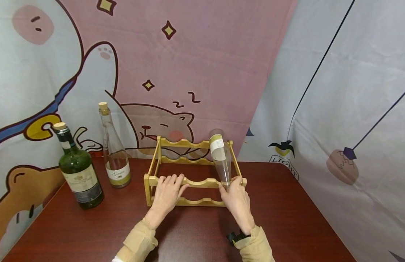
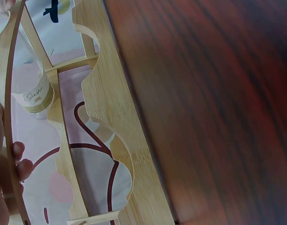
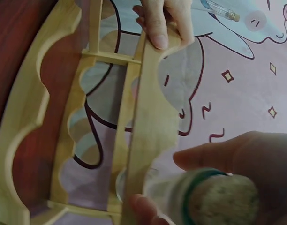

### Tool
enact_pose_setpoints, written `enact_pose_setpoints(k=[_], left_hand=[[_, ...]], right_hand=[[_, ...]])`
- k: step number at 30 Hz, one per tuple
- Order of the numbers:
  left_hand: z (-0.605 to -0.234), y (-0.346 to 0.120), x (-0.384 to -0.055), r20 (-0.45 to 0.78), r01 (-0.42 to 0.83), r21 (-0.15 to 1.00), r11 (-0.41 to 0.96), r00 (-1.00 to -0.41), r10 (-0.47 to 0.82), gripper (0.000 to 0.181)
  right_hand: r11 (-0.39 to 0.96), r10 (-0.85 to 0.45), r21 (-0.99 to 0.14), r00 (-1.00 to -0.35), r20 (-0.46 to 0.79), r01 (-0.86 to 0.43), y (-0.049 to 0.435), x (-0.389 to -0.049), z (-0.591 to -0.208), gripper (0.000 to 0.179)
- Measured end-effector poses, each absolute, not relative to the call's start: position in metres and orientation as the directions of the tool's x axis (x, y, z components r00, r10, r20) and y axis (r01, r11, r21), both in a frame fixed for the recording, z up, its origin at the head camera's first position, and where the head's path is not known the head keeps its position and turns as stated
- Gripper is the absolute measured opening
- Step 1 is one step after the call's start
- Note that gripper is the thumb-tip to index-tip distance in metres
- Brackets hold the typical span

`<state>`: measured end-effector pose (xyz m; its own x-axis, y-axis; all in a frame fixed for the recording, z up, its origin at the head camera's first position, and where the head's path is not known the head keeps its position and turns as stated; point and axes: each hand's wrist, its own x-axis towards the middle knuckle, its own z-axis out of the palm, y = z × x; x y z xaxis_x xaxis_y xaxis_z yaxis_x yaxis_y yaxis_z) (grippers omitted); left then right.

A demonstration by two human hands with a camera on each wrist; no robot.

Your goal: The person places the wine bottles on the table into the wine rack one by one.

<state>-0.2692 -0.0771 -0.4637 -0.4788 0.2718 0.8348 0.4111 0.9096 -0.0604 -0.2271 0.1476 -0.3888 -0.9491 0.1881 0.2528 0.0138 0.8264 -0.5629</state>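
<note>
A light wooden wine rack point(image 1: 197, 183) with scalloped rails stands on the table. My left hand point(image 1: 169, 193) grips its front top rail left of the middle, fingers over the far side and thumb along the rail. A clear glass bottle point(image 1: 218, 151) with a white and yellow-green label lies across the rack's right end, its base toward the back. My right hand point(image 1: 236, 199) holds this bottle by the neck at the front rail. The right wrist view shows its cork point(image 3: 223, 201) close up; the left wrist view shows its label point(image 2: 35, 96) behind the rails.
A green corked wine bottle point(image 1: 79, 171) and a clear corked bottle point(image 1: 117, 160) stand upright left of the rack. The dark red-brown table point(image 1: 287, 218) meets a printed cartoon cloth point(image 1: 222, 65) at its back and sides.
</note>
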Motion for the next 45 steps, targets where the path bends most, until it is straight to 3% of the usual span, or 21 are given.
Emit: enact_pose_setpoints(k=[12,17,32,45], left_hand=[[-0.464,-0.078,-0.270,0.835,0.403,-0.066,0.913,-0.479,0.272,0.042],[-0.464,-0.077,-0.269,0.829,0.410,-0.058,0.910,-0.488,0.273,0.039],[-0.465,-0.077,-0.269,0.828,0.409,-0.056,0.911,-0.491,0.272,0.041],[-0.465,-0.078,-0.270,0.825,0.405,-0.059,0.913,-0.495,0.273,0.045]], right_hand=[[0.942,0.127,-0.334,-0.899,0.418,-0.022,0.151,-0.211,-0.382,0.044],[0.957,0.118,-0.289,-0.880,0.460,-0.023,0.152,-0.210,-0.383,0.047],[0.892,0.081,-0.426,-0.875,0.478,-0.150,0.156,-0.214,-0.392,0.034],[0.839,0.088,-0.521,-0.906,0.413,-0.156,0.161,-0.214,-0.391,0.028]])
